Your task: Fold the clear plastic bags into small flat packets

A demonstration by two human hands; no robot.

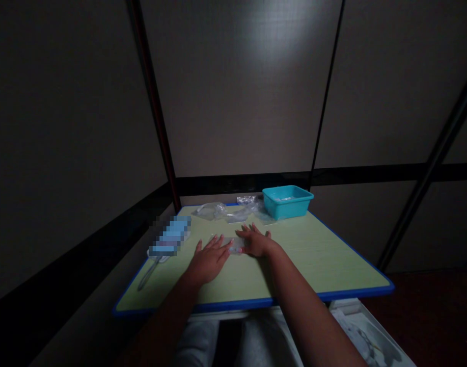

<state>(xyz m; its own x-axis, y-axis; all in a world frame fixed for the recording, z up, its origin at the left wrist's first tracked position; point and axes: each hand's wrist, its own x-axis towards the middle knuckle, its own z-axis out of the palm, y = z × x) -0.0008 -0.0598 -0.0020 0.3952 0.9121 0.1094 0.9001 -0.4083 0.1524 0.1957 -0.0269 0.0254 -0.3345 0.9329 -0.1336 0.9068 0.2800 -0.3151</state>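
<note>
A small clear plastic bag (pixel 237 245) lies flat near the middle of the table. My left hand (pixel 209 259) rests on its left side, palm down with the fingers spread. From the right, my right hand (pixel 256 241) reaches over the bag's other end, fingers apart and slightly bent. Both hands cover parts of the bag, so its full outline is hidden. Farther back, several crumpled clear plastic bags (pixel 239 215) lie loosely together.
A turquoise plastic basin (pixel 289 208) stands at the back right. On the left lies a blurred-out blue item (pixel 172 235) with a pale handle (pixel 148 274). The table (pixel 317 260) has a blue edge. An open drawer (pixel 366 331) juts out below right.
</note>
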